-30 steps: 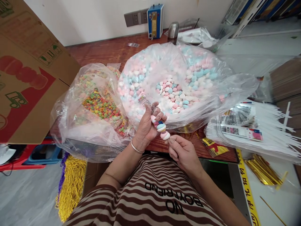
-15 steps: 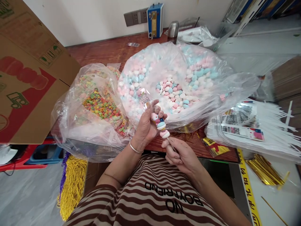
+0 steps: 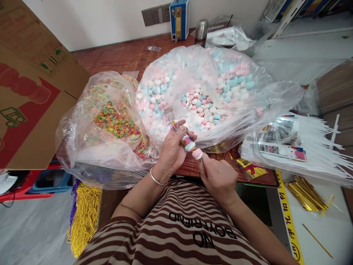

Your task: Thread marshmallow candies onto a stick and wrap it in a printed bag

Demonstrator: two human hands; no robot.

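My left hand (image 3: pixel 174 149) is wrapped round a clear printed wrapper (image 3: pixel 168 115) with a candy skewer (image 3: pixel 189 142) of pink, white and blue pieces in it. My right hand (image 3: pixel 217 175) pinches the lower end of the skewer, beside a pink and white piece (image 3: pixel 197 154); the stick is mostly hidden by the fingers. Behind my hands lies an open clear bag of pink, white and blue candies (image 3: pixel 200 105). To its left is another clear bag with small colourful rings (image 3: pixel 118 123).
A large cardboard box (image 3: pixel 30 92) stands at the left. White sticks and printed wrappers (image 3: pixel 281 141) lie at the right, with gold ties (image 3: pixel 309 193) below. A blue device (image 3: pixel 179 22) and a metal flask (image 3: pixel 201 31) are at the back.
My right hand has turned over, knuckles up, and moved closer to the candy end. The view has shifted slightly.
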